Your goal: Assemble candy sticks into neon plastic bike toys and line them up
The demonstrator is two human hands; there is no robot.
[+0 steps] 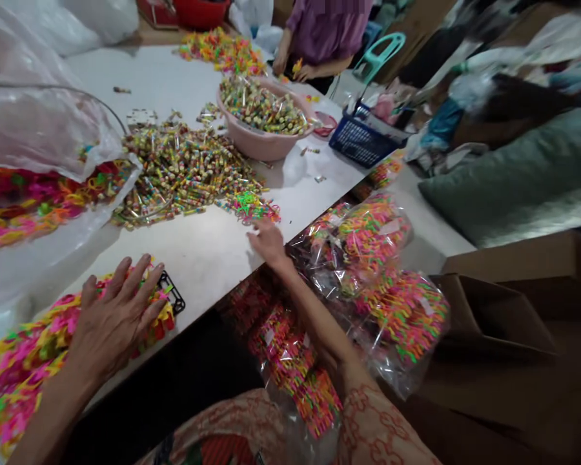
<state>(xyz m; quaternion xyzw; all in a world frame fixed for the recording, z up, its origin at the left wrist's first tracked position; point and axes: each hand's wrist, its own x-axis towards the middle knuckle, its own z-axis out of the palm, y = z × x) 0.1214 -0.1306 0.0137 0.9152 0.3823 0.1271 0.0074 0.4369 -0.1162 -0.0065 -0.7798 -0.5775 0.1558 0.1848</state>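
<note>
My left hand (113,323) lies with its fingers spread over a heap of pink, yellow and green plastic pieces (33,352) at the table's near left. A black plastic frame (172,294) sticks out beside its fingertips. Farther right, my right hand (267,240) is at the table edge with its fingers bent together, close to a small pile of green and pink pieces (252,205). What its fingers hold, if anything, is too small to tell. Behind that pile spreads a large heap of small wrapped sticks (188,165).
A pink basin (266,145) full of wrapped sticks and a blue basket (361,139) stand farther back. Clear bags of colourful pieces (375,242) hang along the table edge. A person in purple (326,29) works across the table. Cardboard boxes (494,310) are at right.
</note>
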